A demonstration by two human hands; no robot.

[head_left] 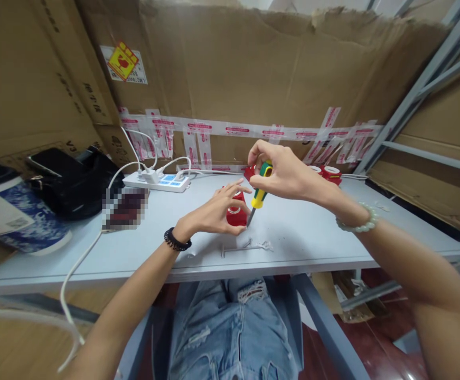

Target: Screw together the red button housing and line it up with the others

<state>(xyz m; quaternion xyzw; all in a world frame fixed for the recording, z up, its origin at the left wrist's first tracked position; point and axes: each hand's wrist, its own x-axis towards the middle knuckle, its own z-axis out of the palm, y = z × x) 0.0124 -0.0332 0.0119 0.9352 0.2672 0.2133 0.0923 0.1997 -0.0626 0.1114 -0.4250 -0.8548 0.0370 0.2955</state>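
My right hand is wrapped round the green and yellow handle of a screwdriver. Its shaft slants down to the left, with the tip beside my left fingertips. The thumb and forefinger of my left hand close in a pinch at that tip, while the other fingers stretch out. What the pinch holds is too small to make out. Behind these fingers a red part with white round markings stands on the table, partly hidden. A thin grey metal bracket lies near the table's front edge, with a bit of clear plastic at its right end.
More red parts lie at the back right, and another red piece sits behind my right hand. A white power strip with cables, a black bag and a blue-white tub occupy the left. Cardboard walls the back.
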